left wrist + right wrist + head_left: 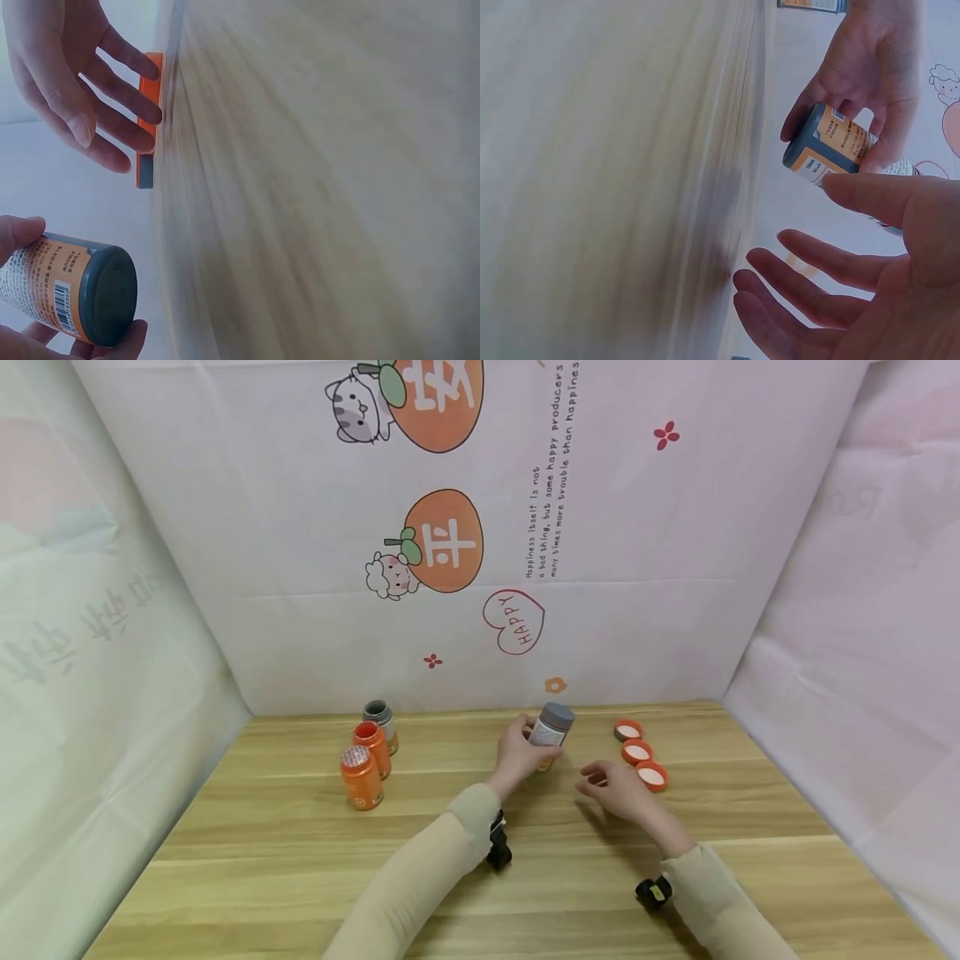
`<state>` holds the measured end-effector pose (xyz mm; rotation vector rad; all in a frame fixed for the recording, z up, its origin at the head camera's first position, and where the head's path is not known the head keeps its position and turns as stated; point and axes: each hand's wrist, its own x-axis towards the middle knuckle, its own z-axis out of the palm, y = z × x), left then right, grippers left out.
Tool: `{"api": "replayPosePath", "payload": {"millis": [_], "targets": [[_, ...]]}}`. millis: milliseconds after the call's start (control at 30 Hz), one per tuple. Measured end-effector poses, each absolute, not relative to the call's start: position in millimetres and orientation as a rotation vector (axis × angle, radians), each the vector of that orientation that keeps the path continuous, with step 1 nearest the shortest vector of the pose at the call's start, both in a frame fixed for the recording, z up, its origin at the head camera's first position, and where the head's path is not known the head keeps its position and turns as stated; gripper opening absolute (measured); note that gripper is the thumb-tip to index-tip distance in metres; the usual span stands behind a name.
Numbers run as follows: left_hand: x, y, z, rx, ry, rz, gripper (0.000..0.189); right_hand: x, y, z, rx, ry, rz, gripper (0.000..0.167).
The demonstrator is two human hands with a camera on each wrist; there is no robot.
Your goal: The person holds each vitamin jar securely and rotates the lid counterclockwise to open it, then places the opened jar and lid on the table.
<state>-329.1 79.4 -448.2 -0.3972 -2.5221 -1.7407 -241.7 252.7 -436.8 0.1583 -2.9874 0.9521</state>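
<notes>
My left hand (517,756) grips a grey bottle (553,723) with a grey lid, fingers and thumb round its sides. The bottle is tilted and held off the table; in the left wrist view its dark base and an orange label (64,289) with a barcode show. My right hand (618,789) is just to the right of it, holding nothing, its fingers apart and loosely bent in the right wrist view. Close beyond that hand lie three orange-rimmed lids, a far one (627,730), a middle one (637,751) and a near one (652,776), with pale insides up.
At the left of the wooden table (300,877) stand three bottles in a row: an uncapped grey one (386,727), an uncapped orange one (375,752) and an orange one (362,785) with a pale patterned top. A printed white cloth (300,652) hangs behind.
</notes>
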Motion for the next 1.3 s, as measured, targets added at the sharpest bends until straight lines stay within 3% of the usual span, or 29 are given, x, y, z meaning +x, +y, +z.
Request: {"api": "replayPosePath", "payload": {"millis": [1300], "targets": [[-295,7,-440,-0.477,-2.549,-1.769,0.049,-246,217,-422,0.185,-2.972,1.037,0.046]]}}
